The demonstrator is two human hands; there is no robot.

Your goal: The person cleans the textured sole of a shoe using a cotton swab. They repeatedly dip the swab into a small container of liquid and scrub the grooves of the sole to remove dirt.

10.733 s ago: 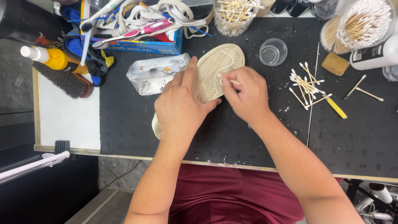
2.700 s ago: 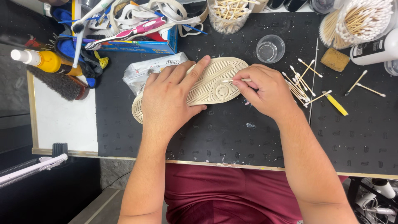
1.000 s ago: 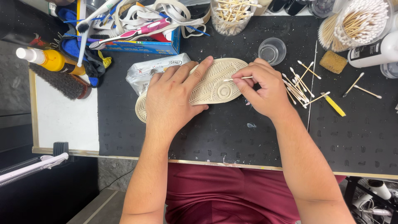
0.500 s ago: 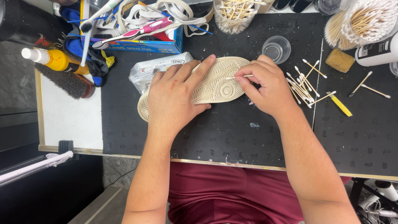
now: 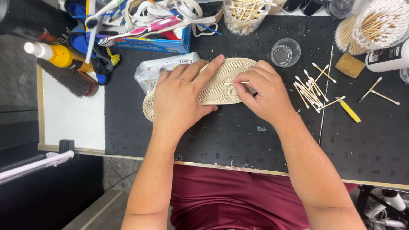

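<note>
A shoe lies sole-up on the black mat, its cream ridged sole [image 5: 221, 79] running from lower left to upper right. My left hand [image 5: 181, 96] lies flat across the middle of the sole and presses it down, fingers spread toward the toe. My right hand [image 5: 262, 91] pinches a cotton swab [image 5: 238, 83], whose tip touches the round tread pattern near the forefoot. The heel end of the sole peeks out left of my left hand.
Used cotton swabs [image 5: 311, 87] lie scattered right of the shoe, with a small clear cup [image 5: 285, 52], a brown sponge [image 5: 349, 64] and a yellow tool [image 5: 348, 109]. A wipes packet [image 5: 159, 68], a blue box of brushes [image 5: 140, 25], a yellow bottle [image 5: 64, 55] and swab jars [image 5: 245, 15] line the back.
Over the last second my hands and the shoe hold nearly the same place. Earlier the shoe pointed more upright and both hands sat closer together on it.
</note>
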